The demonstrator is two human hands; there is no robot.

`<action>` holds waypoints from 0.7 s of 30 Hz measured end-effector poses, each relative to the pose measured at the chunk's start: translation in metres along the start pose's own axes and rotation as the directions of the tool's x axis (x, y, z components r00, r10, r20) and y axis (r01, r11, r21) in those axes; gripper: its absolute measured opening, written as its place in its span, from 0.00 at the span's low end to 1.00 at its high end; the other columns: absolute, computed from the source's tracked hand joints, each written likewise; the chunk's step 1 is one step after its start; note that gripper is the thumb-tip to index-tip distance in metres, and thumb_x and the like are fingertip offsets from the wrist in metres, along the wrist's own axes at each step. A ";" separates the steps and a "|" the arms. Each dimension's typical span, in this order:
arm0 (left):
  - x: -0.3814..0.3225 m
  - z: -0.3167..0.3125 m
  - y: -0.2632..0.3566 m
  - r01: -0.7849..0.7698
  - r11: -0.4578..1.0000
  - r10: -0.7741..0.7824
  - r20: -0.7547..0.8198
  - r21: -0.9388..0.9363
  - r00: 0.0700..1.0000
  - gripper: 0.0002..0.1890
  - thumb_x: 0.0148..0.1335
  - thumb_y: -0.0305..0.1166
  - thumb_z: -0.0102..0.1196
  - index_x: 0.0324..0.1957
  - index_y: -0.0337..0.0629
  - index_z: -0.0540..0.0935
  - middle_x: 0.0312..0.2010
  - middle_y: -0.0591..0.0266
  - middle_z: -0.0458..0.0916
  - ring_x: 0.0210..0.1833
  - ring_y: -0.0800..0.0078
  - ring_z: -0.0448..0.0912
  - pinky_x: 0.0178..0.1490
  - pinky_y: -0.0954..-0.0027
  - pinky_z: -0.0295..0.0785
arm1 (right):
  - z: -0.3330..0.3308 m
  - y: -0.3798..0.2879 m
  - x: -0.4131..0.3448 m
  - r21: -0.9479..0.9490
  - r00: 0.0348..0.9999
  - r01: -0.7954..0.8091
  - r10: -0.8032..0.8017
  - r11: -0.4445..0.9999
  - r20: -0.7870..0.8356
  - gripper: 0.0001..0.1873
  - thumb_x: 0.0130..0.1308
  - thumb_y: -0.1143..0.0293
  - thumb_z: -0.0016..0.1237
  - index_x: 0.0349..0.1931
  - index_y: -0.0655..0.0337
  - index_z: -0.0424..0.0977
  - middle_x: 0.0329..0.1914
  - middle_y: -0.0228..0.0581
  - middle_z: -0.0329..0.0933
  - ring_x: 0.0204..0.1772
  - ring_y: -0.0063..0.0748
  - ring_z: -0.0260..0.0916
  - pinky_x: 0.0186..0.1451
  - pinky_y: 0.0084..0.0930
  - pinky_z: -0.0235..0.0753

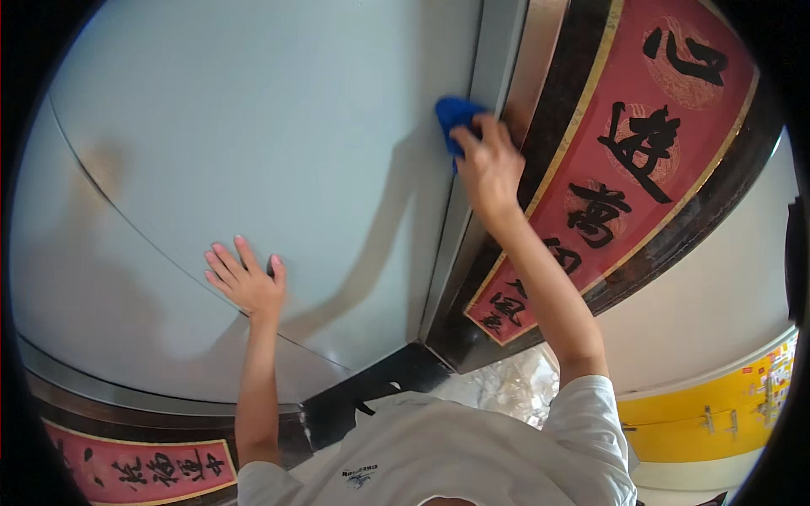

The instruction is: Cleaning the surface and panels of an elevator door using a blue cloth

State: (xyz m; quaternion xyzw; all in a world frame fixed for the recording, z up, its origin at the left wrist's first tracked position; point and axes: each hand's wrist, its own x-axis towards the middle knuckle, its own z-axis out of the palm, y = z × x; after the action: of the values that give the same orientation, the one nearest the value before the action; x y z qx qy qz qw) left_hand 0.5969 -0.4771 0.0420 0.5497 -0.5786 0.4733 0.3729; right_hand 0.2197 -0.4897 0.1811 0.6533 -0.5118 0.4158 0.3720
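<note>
A blue cloth (457, 120) is bunched under the fingers of my right hand (490, 167), pressed near the right edge of a pale grey elevator-like metal door panel (304, 126), where it meets a grey frame strip (500, 57). My left hand (250, 278) lies flat with its fingers spread on the lower part of the panel, beside a thin curved seam. It holds nothing. The shadow of an arm falls across the panel between my hands. Part of the cloth is hidden by my fingers.
A red paper banner (588, 190) with black brushed characters hangs on the dark stone surround at right. A similar banner (145, 468) is at lower left. Crumpled clear plastic (516, 386) lies near a black threshold (373, 386). A yellow surface (690, 430) with metal fittings stands at lower right.
</note>
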 end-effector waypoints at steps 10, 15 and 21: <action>-0.003 -0.001 0.004 -0.016 1.000 0.014 -0.061 -0.023 0.998 0.36 0.64 0.53 0.43 0.70 0.43 0.62 0.73 0.40 0.50 0.74 0.42 0.50 0.73 0.42 0.39 | -0.014 0.025 -0.021 -0.068 0.879 0.328 -0.279 0.942 0.386 0.19 0.53 0.78 0.50 0.47 0.51 0.77 0.55 0.46 0.68 0.54 0.43 0.73 0.43 0.35 0.80; 0.001 -0.004 0.009 0.027 0.999 -0.027 -0.027 -0.025 0.999 0.35 0.65 0.53 0.42 0.69 0.43 0.64 0.72 0.40 0.52 0.74 0.42 0.51 0.73 0.43 0.40 | -0.079 0.049 0.095 -0.250 0.934 0.340 -0.357 0.907 -0.026 0.15 0.51 0.76 0.52 0.41 0.51 0.76 0.42 0.38 0.69 0.46 0.40 0.72 0.42 0.35 0.77; 0.005 0.001 0.007 0.024 0.999 -0.027 -0.066 -0.040 0.997 0.36 0.63 0.51 0.47 0.69 0.43 0.63 0.72 0.41 0.53 0.75 0.44 0.50 0.72 0.41 0.44 | -0.026 0.049 -0.034 -0.118 0.855 0.413 -0.340 0.903 0.391 0.16 0.55 0.71 0.48 0.45 0.51 0.80 0.49 0.42 0.70 0.53 0.44 0.68 0.54 0.41 0.71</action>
State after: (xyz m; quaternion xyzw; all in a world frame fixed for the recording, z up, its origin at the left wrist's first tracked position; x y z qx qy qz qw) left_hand 0.5894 -0.4797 0.0451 0.5335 -0.5678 0.4752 0.4088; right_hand 0.1630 -0.4636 0.1620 0.7658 -0.4717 0.1544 0.4089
